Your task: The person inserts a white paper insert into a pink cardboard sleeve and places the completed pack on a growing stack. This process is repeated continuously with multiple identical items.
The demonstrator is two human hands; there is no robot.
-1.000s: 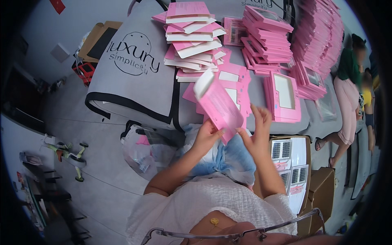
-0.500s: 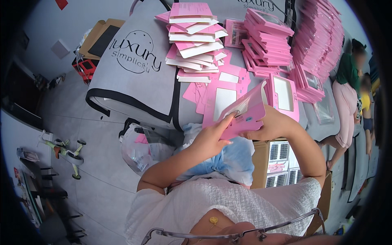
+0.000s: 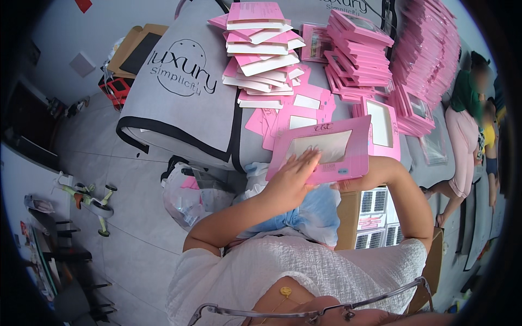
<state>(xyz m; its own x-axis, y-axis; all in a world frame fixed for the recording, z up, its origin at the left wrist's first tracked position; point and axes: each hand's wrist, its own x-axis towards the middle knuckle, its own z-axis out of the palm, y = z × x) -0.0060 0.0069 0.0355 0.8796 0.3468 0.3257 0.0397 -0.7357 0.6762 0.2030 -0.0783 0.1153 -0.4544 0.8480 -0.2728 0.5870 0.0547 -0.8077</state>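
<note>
A flat pink carton [image 3: 352, 142] with a see-through window is held up before me, its printed front turned toward me. Across the window and lower edge lies my left hand [image 3: 294, 178], its fingers stretched out flat. My right hand [image 3: 352, 183] grips the carton from behind at the lower right; most of its fingers are hidden by it. Just beyond, on the grey-covered surface, lie flat pink sleeves [image 3: 302, 123] with cut-out windows. A pink box [image 3: 395, 130] with a white panel lies right of the held carton.
Pink-and-white cartons [image 3: 255, 52] form a leaning stack at the far middle. Windowed pink boxes [image 3: 359, 54] and a taller pile [image 3: 427, 51] stand to the right. Near my lap are a clear bag [image 3: 190, 204] and a cardboard box [image 3: 348, 220]. Two people stand at far right.
The carton has turned from a steep tilt to face me with its window showing. My left hand now lies flat over its front, and my right hand has gone mostly behind it.
</note>
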